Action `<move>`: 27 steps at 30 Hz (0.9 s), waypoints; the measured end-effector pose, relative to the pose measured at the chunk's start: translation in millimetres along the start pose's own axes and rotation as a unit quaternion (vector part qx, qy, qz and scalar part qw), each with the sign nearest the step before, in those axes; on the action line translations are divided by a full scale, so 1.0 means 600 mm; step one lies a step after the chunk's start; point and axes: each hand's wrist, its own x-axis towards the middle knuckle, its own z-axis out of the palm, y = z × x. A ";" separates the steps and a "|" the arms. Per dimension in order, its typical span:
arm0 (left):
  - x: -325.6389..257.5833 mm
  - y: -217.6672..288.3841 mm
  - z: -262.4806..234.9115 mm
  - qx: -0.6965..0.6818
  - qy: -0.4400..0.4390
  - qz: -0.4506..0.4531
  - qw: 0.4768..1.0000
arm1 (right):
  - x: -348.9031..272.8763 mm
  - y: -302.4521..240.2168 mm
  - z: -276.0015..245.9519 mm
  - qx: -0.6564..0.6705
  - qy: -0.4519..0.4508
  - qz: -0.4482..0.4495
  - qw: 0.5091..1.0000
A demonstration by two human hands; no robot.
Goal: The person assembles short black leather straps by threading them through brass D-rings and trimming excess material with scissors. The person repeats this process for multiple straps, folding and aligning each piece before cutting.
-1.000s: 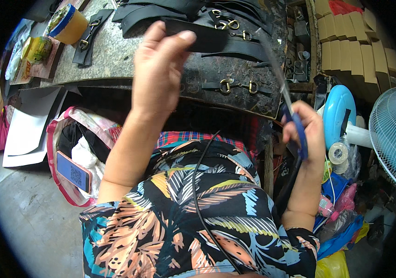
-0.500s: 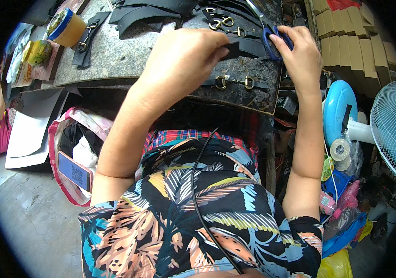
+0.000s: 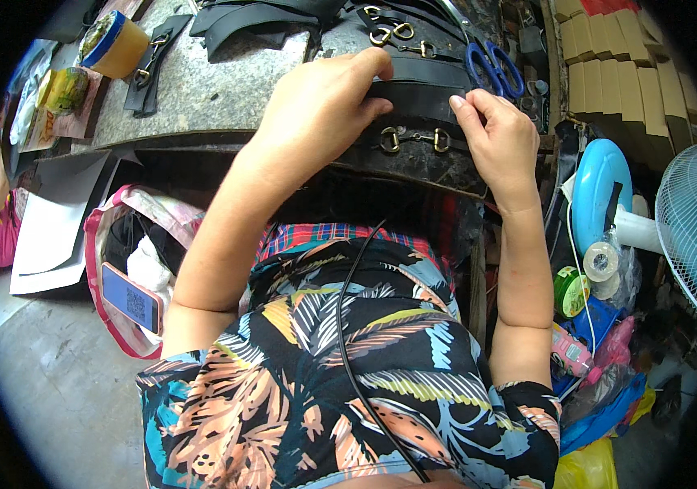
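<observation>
My left hand (image 3: 324, 102) rests on a black leather strap (image 3: 426, 94) lying on the grey stone worktop (image 3: 210, 90), its fingertips pressing the strap's left end. My right hand (image 3: 499, 134) pinches the same strap at its right end. Just below the hands a brass horsebit buckle (image 3: 413, 140) sits on another black strap. Blue-handled scissors (image 3: 495, 69) lie on the bench beyond my right hand. More black straps with brass rings (image 3: 393, 33) are piled at the back.
A yellow glue tub with a blue rim (image 3: 112, 45) and a buckled strap (image 3: 149, 61) stand at the left. A pink bag (image 3: 132, 244) with a phone (image 3: 128, 297) lies on the floor. Cardboard boxes (image 3: 617, 81), a blue fan (image 3: 601, 196) and a white fan (image 3: 694, 228) crowd the right.
My right hand carried the blue scissors up from beside my lap, set them on the bench and moved onto the strap. My left hand came down from mid-air onto the strap.
</observation>
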 end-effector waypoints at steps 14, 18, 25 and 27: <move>-0.053 0.018 0.005 0.099 0.128 0.045 0.986 | -0.059 -0.014 -0.038 0.007 -0.017 -0.069 0.997; -0.078 0.038 0.024 0.121 0.050 0.014 0.991 | -0.072 -0.014 -0.032 -0.033 -0.007 -0.074 0.997; -0.090 0.023 0.003 -0.070 0.059 -0.051 0.994 | -0.066 -0.006 -0.053 0.359 -0.102 0.074 0.925; -0.087 0.016 -0.014 -0.151 0.057 -0.091 0.983 | -0.050 -0.008 -0.055 0.420 -0.097 0.096 0.897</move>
